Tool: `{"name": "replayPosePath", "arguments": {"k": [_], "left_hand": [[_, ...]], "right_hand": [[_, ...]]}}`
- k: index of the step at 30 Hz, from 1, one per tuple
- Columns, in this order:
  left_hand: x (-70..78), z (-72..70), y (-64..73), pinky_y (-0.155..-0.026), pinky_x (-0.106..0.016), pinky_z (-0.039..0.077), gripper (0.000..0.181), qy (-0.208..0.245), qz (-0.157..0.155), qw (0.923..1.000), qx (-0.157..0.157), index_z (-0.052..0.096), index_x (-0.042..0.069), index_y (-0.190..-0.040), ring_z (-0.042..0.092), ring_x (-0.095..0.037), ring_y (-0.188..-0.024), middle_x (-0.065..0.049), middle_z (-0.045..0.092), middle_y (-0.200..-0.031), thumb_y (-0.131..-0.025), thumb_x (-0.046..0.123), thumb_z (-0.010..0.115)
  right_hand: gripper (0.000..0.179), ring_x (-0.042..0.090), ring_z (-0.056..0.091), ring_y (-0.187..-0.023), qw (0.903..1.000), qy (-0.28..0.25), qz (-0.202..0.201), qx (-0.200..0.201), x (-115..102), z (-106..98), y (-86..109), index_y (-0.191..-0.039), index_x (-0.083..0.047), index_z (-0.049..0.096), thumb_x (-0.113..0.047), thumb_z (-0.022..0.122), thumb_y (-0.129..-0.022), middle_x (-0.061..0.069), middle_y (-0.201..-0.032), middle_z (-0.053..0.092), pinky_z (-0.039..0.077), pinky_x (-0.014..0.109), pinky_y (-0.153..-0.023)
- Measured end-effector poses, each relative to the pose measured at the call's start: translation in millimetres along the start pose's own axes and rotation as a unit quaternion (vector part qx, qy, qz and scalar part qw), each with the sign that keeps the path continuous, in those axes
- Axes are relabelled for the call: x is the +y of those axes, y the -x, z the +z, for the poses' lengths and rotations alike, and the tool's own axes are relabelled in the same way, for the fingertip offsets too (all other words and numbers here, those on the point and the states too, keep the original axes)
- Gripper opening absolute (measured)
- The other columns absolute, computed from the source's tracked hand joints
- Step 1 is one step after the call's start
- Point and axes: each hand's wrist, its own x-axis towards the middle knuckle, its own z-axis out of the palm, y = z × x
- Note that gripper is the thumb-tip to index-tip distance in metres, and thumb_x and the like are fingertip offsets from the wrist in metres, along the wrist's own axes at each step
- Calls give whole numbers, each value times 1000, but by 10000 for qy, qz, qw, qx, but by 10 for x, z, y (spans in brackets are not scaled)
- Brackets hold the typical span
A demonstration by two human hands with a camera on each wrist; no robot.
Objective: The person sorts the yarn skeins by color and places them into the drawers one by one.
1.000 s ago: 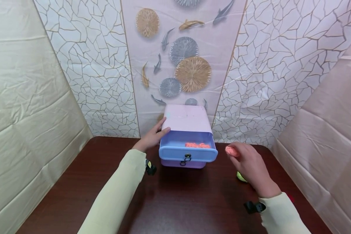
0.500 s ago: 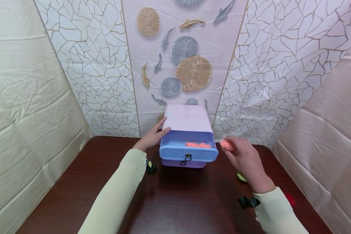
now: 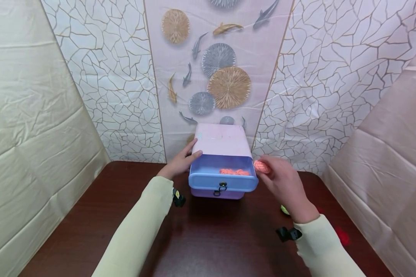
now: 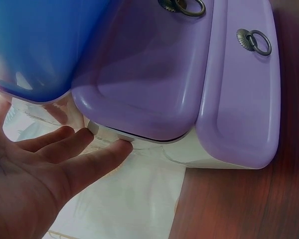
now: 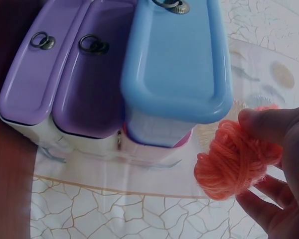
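Observation:
A small drawer cabinet with a pale pink top stands at the back of the table. Its blue top drawer is pulled out, and coral yarn lies inside. Below, two purple drawers are closed, each with a ring handle. My left hand rests against the cabinet's left side, fingers extended, as the left wrist view shows. In my right hand a ball of coral yarn is pinched between thumb and fingers, just right of the blue drawer, apart from it in the right wrist view.
A yellow-green ball lies on the dark wooden table, partly hidden behind my right hand. A red thing sits near the right sleeve. Patterned cloth hangs behind the table, with plain cloth at both sides.
My right hand has moved left and slightly upward with the coral yarn, closer to the open blue drawer. The red thing by the right sleeve shows more. My left hand has stayed in place.

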Motion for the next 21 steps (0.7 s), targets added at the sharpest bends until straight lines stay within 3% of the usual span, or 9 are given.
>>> {"name": "replayPosePath", "arguments": {"k": [21], "left_hand": [[5, -6, 4, -86, -46, 55, 75, -120, -28, 9999, 19, 15, 53, -149, 49, -36, -128, -13, 32, -154, -88, 65, 56]], "right_hand": [[41, 34, 61, -112, 9993, -68, -311, -192, -167, 108, -215, -116, -3, 65, -13, 81, -79, 16, -123, 65, 49, 51, -94]]}}
